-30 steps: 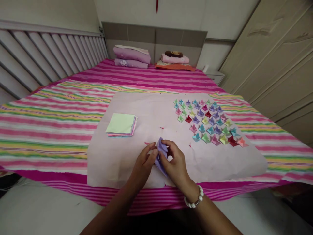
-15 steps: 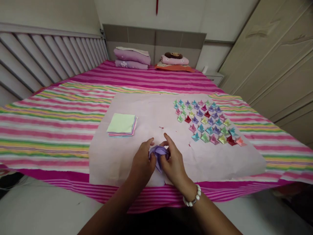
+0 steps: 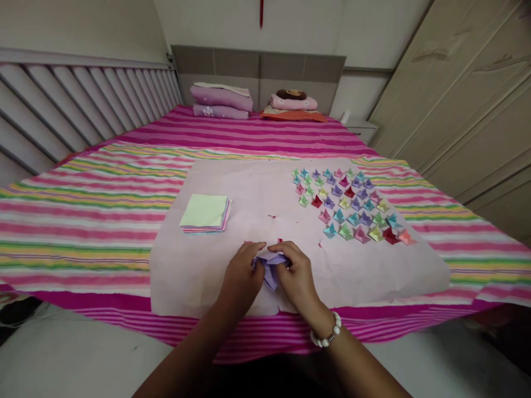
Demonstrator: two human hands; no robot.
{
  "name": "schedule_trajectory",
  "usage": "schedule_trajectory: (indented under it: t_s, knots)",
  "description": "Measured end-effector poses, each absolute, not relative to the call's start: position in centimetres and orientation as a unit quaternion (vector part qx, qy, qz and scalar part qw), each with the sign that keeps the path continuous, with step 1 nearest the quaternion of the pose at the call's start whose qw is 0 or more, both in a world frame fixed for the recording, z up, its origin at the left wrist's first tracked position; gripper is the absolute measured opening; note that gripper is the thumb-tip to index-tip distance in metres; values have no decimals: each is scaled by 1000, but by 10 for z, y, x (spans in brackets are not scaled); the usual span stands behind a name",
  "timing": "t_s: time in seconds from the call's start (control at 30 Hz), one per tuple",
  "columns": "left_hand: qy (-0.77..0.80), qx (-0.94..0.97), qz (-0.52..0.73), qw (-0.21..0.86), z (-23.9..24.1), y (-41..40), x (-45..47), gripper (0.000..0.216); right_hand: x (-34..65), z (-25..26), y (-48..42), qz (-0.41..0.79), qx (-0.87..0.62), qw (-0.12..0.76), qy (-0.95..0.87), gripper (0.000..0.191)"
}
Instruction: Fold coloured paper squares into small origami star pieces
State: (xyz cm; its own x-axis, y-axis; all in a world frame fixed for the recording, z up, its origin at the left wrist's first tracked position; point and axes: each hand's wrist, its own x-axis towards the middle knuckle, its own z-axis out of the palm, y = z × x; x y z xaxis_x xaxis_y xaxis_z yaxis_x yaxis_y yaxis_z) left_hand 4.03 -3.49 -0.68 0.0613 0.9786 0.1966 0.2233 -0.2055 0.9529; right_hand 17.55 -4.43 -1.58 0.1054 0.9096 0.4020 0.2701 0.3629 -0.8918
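A partly folded sheet of purple origami paper (image 3: 270, 272) is held between both hands, low over the pale sheet (image 3: 244, 182) on the bed. My left hand (image 3: 244, 272) grips its left side, thumb on the near face and fingers behind. On the right edge, my right hand (image 3: 295, 271) pinches it the same way; a white bead bracelet (image 3: 327, 333) circles that wrist. The fingers hide parts of the paper. Left of the hands lies a square stack of coloured paper (image 3: 205, 213), light green on top. Several small folded paper boats (image 3: 347, 203) stand in rows to the right.
Small red scraps (image 3: 271, 216) lie beyond my hands. The pale sheet covers a striped bedspread (image 3: 91, 221). Folded bedding (image 3: 222, 102) and a pillow pile (image 3: 293, 104) rest by the headboard (image 3: 236, 61). A slatted rail (image 3: 87, 94) runs along the left; wardrobe doors (image 3: 468, 110) stand right.
My fingers, raised and spread at the far edge before, have curled down over the top of the purple paper. A paler face now shows at its upper edge. The camera view has shifted slightly.
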Motion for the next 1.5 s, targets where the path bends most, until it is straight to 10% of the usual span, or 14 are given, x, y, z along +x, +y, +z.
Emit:
schedule_trajectory:
  t_s: [0.5, 1.5]
  knots:
    - [365, 343, 414, 760, 11, -21, 35, 19, 194, -11, -43, 605, -346, 590, -407, 24]
    - [392, 570, 457, 559, -2, -23, 29, 32, 187, -18, -38, 570, -440, 553, -419, 21]
